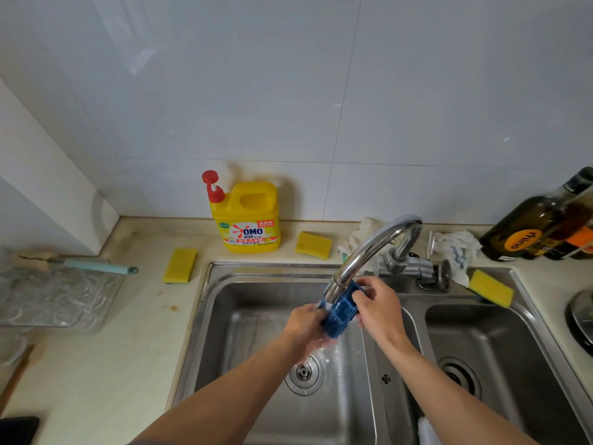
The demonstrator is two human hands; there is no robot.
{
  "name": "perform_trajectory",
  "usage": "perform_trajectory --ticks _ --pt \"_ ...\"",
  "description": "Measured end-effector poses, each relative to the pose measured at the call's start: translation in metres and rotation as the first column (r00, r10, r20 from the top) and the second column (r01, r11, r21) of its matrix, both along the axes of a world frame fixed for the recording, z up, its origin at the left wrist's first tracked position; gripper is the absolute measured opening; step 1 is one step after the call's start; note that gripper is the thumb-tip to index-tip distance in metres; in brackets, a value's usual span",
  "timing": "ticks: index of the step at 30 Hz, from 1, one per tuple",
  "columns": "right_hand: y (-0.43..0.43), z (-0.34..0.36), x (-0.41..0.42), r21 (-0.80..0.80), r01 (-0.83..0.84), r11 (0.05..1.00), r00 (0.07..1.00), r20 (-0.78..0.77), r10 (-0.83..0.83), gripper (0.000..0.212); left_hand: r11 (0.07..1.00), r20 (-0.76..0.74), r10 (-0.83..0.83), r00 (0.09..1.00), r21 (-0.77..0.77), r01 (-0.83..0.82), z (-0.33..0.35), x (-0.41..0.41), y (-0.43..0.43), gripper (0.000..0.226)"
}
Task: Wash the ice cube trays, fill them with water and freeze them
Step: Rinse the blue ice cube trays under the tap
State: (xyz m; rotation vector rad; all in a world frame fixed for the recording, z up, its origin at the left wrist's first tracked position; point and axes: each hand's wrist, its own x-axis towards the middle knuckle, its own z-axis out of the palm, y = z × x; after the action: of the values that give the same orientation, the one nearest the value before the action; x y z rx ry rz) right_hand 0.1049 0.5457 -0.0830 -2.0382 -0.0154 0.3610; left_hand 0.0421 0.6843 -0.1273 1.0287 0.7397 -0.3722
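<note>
There is one view, a wide-angle camera on the person's head. It faces forward and tilts steeply down over a double sink (pixel 205 303) set in the table (pixel 112 364). It sits near: both forearms run up from the lower edge, and the left hand (pixel 305 322) and right hand (pixel 378 306) meet on a blue ice cube tray (pixel 340 313) just below centre, under the faucet (pixel 362 252). The tiled wall (pixel 288 91) fills the upper half. The table stretches to the left edge, and dark bottles (pixel 526 229) lean at the right edge, where the lens bends straight lines.
</note>
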Motion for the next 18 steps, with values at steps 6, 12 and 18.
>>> perform_trajectory --ticks 6,12,18 --pt "0.001 -0.002 0.002 0.003 -0.020 1.000 0.993 -0.120 0.021 0.026 0.981 -0.014 0.170 0.985 0.098 -0.168 0.003 0.002 0.002 0.016" --pt "0.009 -0.012 -0.006 0.039 -0.092 0.995 0.927 -0.361 0.100 0.019 0.932 0.085 0.227 0.970 0.270 -0.242 0.009 0.005 0.012 0.009" --pt "0.023 -0.030 -0.006 0.150 0.144 0.978 0.832 -0.554 -0.037 0.016 0.914 0.275 0.091 0.957 0.358 -0.190 0.022 0.002 0.022 0.015"
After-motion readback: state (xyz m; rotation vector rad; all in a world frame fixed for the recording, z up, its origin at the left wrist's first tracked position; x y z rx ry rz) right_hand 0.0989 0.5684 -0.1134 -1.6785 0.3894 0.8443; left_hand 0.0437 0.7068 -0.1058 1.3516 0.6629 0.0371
